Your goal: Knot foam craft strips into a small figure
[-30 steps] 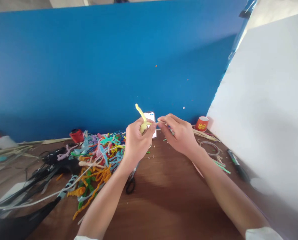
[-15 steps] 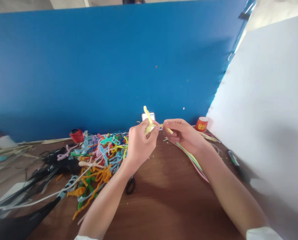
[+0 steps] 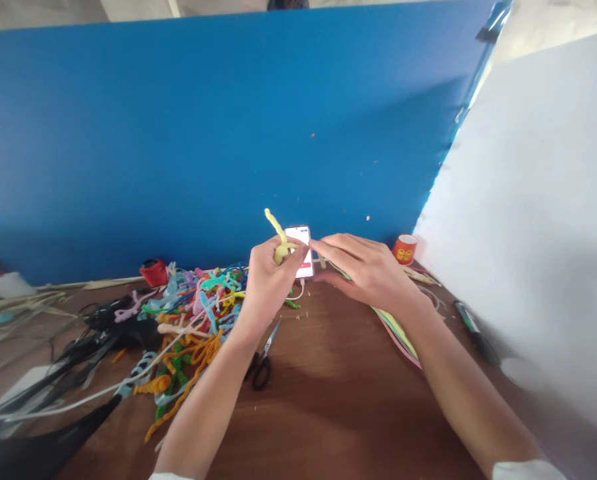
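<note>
Head view, centre: one yellow fuzzy-stem piece (image 3: 282, 245), held up above the surface (image 3: 328, 413), its free end pointing to the upper left; left hand (image 3: 271, 280), fingers pinched on that piece; right hand (image 3: 373, 270), fingers extended close by the left fingertips, blurred, so whether they grasp anything cannot be told; behind the fingertips, one phone (image 3: 305, 270), screen lit. Left of centre: one tangled heap of coloured fuzzy stems (image 3: 208, 300); just right of its lower part, one pair of scissors (image 3: 261, 373). Right of centre: one bundle of pale strands (image 3: 397, 333), partly under the right forearm; above it, one red cup (image 3: 405, 249). Step in hand, as judged: shaping the yellow piece by fingertip; the next move seems to call for a steady left pinch and a precise right-hand grip on its short side end.
</note>
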A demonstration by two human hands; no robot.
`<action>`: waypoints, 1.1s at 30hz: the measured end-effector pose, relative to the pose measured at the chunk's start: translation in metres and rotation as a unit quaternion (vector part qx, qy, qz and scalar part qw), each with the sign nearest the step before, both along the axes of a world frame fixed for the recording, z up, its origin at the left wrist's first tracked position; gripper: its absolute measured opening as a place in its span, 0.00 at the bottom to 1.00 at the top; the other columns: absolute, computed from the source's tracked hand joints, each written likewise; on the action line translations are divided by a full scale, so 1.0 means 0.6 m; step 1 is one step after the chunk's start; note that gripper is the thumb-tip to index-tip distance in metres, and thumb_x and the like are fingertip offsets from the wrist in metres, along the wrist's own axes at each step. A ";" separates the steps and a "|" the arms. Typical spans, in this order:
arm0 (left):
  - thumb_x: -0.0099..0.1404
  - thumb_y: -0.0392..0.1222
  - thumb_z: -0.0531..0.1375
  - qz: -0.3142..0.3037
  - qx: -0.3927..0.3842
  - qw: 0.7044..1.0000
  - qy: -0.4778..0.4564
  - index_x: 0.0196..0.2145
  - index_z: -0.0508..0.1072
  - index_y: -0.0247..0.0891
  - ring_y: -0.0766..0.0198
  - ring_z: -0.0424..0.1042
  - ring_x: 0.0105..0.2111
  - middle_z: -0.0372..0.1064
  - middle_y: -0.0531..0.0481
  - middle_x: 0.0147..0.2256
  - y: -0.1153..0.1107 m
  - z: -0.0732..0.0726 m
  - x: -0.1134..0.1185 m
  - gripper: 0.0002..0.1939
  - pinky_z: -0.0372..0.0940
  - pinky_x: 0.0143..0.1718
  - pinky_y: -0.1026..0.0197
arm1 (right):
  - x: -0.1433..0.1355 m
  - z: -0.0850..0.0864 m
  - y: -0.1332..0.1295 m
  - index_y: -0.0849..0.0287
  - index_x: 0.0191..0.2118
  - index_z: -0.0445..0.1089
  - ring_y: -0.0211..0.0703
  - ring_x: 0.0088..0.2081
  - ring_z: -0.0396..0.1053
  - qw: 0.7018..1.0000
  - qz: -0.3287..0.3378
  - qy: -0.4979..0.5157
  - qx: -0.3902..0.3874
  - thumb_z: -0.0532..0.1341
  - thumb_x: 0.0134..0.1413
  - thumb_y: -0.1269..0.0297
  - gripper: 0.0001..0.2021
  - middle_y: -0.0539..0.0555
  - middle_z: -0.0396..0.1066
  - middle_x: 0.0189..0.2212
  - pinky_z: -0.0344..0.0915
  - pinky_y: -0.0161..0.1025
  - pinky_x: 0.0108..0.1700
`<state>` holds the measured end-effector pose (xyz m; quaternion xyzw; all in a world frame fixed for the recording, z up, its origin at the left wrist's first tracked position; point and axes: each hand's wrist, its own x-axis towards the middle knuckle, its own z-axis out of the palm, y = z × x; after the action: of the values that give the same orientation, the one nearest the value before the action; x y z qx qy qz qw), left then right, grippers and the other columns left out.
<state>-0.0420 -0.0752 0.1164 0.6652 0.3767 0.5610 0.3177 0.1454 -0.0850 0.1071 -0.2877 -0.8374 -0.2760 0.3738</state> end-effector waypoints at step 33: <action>0.62 0.45 0.63 0.019 -0.002 0.999 0.040 0.30 0.73 0.36 0.73 0.51 0.15 0.54 0.60 0.16 -0.022 0.012 0.007 0.09 0.45 0.15 0.67 | -0.047 -0.020 0.007 0.57 0.40 0.75 0.38 0.32 0.72 0.933 0.020 0.347 -0.088 0.60 0.64 0.64 0.07 0.53 0.78 0.35 0.64 0.35 0.33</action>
<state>-0.0376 -0.0882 0.1239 0.6789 0.4027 0.5394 0.2932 0.1173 -0.0810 0.0951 -0.3804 -0.6821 -0.0761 0.6199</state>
